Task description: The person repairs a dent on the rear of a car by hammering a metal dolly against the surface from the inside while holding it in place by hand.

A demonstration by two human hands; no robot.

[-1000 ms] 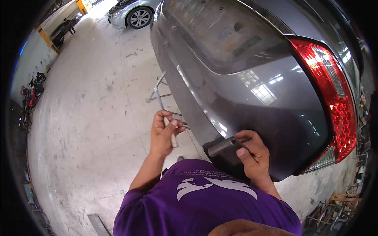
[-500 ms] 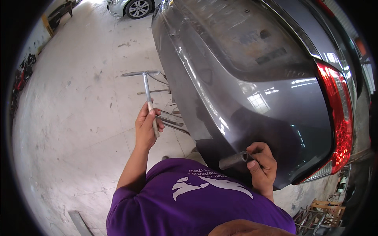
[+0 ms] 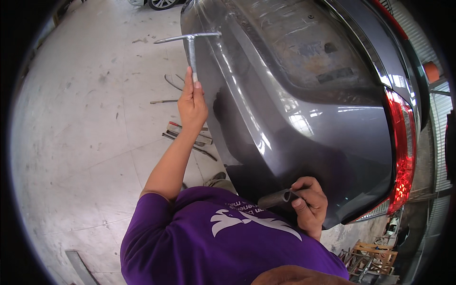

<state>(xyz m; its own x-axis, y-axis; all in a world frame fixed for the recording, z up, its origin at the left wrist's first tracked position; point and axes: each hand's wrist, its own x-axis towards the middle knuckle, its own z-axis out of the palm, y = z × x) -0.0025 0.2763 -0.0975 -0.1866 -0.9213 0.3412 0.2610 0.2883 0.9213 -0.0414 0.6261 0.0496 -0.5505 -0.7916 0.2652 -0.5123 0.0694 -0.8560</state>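
Observation:
My left hand is closed around the handle of a body hammer, with its forefinger lying along the shaft. The hammer's long, thin head is raised at the far left edge of a dark grey car's rear; one end appears over the panel and the pointed end over the floor. Close to my body, my right hand grips a dark, curved metal piece, rolled at one end, like a dolly. It is held near the car's lower rear; whether it touches the panel I cannot tell.
A red tail light curves along the car's right corner. Several rods and bar-like tools lie on the pale floor left of the car. A flat metal strip lies lower left; a wooden frame stands lower right.
My left hand has moved forward and slightly right, raising the hammer toward the far panel edge. My right hand and the metal piece have shifted only slightly. The view has also shifted somewhat.

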